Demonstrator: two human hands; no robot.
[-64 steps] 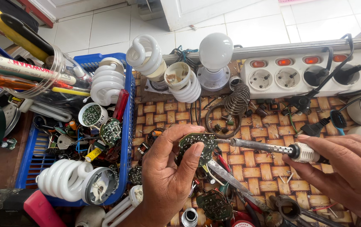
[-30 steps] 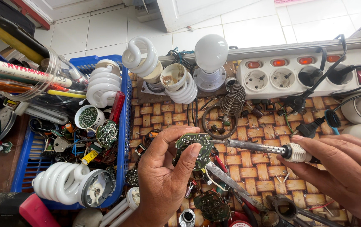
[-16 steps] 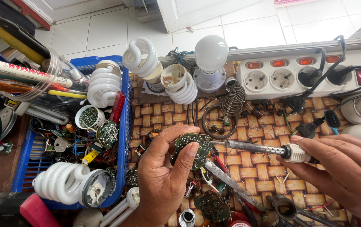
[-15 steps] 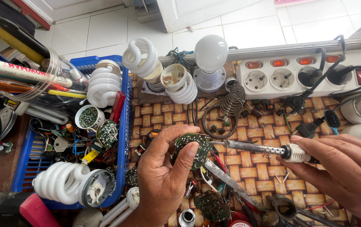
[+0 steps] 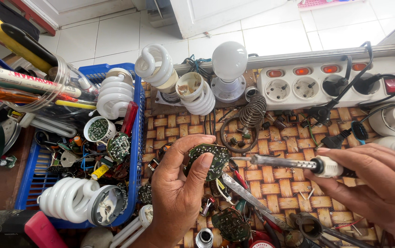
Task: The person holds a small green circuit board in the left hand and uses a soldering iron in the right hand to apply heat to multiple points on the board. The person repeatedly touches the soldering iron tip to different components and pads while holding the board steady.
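Soldering iron (image 5: 298, 163) handle hidden under right hand (image 5: 372, 183)

the left hand (image 5: 176, 193) pinches a round green circuit board (image 5: 209, 158) between thumb and fingers, holding it tilted above the woven mat (image 5: 280, 188). the right hand (image 5: 374, 183) grips a soldering iron (image 5: 294, 163) by its white collar, the metal tip touching the board's right edge. a coiled wire stand (image 5: 252, 110) sits near the mat's far edge, just in front of a white power strip (image 5: 340, 82) with plugs in its right sockets. a round white bulb (image 5: 228, 62) and spiral lamps (image 5: 156, 66) stand along the far edge. left of the mat, a blue basket (image 5: 137, 138) holds more spiral lamps and loose parts. another circuit board (image 5: 231, 225) lies at the mat's near edge.
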